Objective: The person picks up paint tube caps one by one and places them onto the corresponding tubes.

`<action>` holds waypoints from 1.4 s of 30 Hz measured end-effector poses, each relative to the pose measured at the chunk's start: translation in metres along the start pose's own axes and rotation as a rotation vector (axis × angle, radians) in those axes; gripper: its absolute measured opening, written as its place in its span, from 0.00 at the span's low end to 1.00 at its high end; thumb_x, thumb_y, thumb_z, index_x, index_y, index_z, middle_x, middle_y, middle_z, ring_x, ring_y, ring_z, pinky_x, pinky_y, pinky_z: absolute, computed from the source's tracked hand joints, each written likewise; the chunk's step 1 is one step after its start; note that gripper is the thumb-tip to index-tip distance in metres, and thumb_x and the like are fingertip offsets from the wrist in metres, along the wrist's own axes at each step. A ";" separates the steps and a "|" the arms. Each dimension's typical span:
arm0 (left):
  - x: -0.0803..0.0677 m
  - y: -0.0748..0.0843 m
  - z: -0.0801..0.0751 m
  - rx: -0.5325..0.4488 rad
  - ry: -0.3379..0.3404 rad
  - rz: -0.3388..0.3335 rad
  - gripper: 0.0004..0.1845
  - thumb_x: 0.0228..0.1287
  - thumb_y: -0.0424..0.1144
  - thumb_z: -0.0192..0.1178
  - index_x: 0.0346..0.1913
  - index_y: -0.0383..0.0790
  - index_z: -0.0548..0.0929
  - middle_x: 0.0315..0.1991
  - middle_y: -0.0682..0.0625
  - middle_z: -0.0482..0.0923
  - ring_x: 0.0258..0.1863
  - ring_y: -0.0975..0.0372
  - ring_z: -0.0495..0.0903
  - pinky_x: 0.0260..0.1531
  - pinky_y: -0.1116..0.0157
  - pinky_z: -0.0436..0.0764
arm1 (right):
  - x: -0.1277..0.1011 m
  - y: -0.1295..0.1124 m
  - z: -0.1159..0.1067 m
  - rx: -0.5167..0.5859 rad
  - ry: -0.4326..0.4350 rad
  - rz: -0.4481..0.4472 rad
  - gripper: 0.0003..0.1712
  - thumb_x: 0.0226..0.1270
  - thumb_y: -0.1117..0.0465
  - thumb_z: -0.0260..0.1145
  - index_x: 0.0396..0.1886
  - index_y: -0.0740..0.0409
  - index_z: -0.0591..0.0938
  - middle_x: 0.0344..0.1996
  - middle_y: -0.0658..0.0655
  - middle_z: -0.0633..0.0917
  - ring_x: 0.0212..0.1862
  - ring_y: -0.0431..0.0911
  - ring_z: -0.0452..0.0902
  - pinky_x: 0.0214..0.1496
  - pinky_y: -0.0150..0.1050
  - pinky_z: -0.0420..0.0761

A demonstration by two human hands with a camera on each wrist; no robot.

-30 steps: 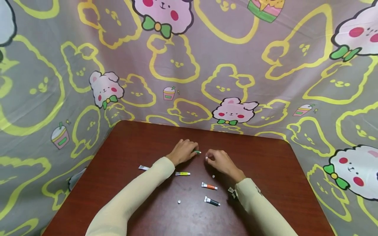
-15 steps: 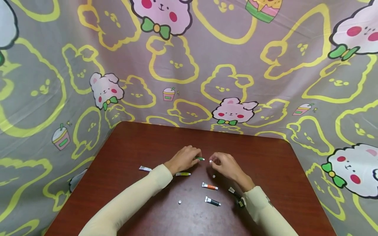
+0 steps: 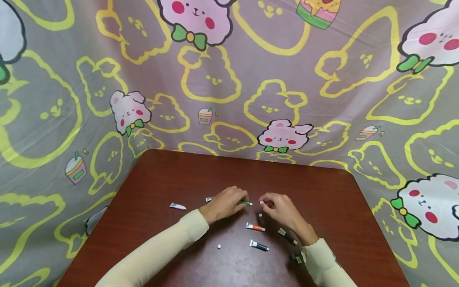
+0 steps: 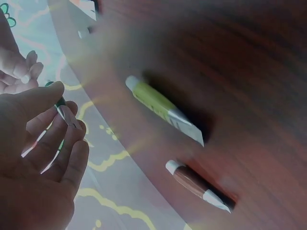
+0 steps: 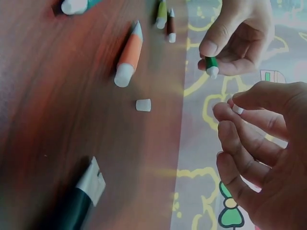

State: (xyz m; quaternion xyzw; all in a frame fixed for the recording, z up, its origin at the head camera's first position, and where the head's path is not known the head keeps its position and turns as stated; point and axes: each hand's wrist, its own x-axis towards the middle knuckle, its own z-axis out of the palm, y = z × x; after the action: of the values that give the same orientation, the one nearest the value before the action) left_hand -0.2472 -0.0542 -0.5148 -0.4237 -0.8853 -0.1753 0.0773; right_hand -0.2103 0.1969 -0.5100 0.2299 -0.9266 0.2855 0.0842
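My left hand (image 3: 226, 202) holds a small green paint tube (image 3: 246, 203) between thumb and fingers, its uncapped white nozzle toward the right. In the right wrist view that nozzle end of the green tube (image 5: 211, 64) shows plainly. My right hand (image 3: 285, 208) pinches a tiny white cap (image 5: 238, 109) between thumb and index finger. A short gap separates cap and nozzle. Under the left hand, a yellow paint tube (image 4: 158, 103) and a brown one (image 4: 192, 182) lie on the table; the head view hides the yellow one.
Around the hands on the brown table (image 3: 172, 175) lie a whitish tube (image 3: 177, 206), an orange tube (image 3: 255, 227), a dark green tube (image 3: 259, 245) and a black tube (image 3: 287, 236). Loose white caps sit near the orange tube (image 3: 260, 215) and farther forward (image 3: 219, 246). Patterned cloth hangs behind.
Both hands have moved nearer to me and slightly right, still holding the green tube and cap apart. The left hand now covers the yellow tube; the black tube has come into full view.
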 end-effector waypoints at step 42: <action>-0.022 0.032 -0.001 -0.098 0.017 0.057 0.07 0.74 0.41 0.72 0.49 0.48 0.86 0.45 0.58 0.89 0.46 0.64 0.84 0.51 0.64 0.82 | -0.033 -0.020 0.017 0.194 0.007 0.037 0.07 0.67 0.68 0.78 0.38 0.54 0.89 0.29 0.43 0.87 0.33 0.29 0.80 0.39 0.33 0.87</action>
State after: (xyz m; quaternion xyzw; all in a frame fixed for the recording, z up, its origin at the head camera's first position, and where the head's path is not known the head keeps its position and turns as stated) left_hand -0.2088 -0.0524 -0.5123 -0.4507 -0.8625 -0.2199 0.0686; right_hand -0.1724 0.1852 -0.5232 0.2188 -0.8985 0.3760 0.0595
